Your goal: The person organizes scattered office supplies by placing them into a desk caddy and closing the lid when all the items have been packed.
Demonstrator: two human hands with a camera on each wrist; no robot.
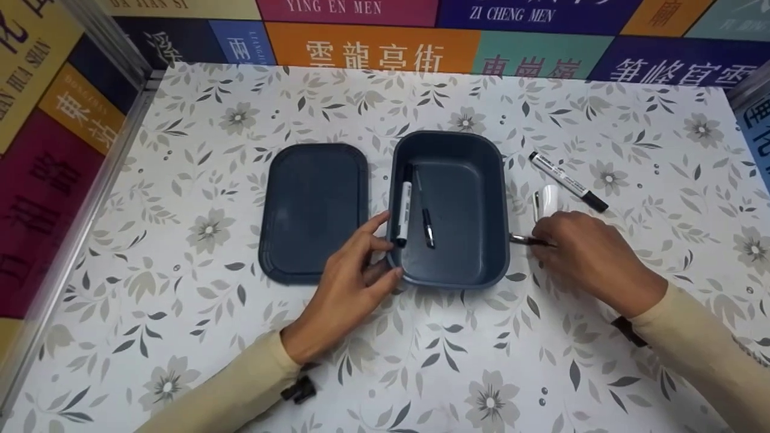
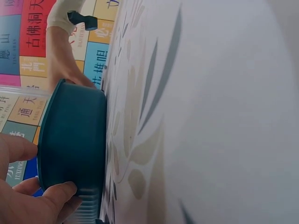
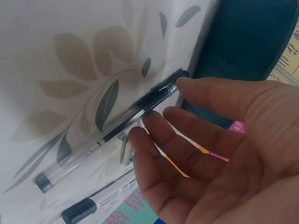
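Note:
A dark blue box (image 1: 448, 279) stands uncovered on the table. My left hand (image 1: 355, 270) holds its near left corner, the thumb against the wall and fingers at the rim. Inside lie a white marker (image 1: 405, 210) with black ends and a gel pen (image 1: 428, 225). Right of the box, my right hand (image 1: 586, 255) pinches another gel pen (image 3: 126, 123), clear-barrelled with a black cap, low by the tabletop. Its cap end points to the box wall. Just beyond that hand is a white stapler (image 1: 548, 199), partly hidden by the fingers.
The dark blue lid (image 1: 316, 210) lies flat left of the box. A second white marker (image 1: 565, 180) with a black cap lies beyond the stapler. Flower-patterned covering spreads over the table (image 1: 481, 361). Panels with large lettering (image 1: 373, 48) stand along the back and sides.

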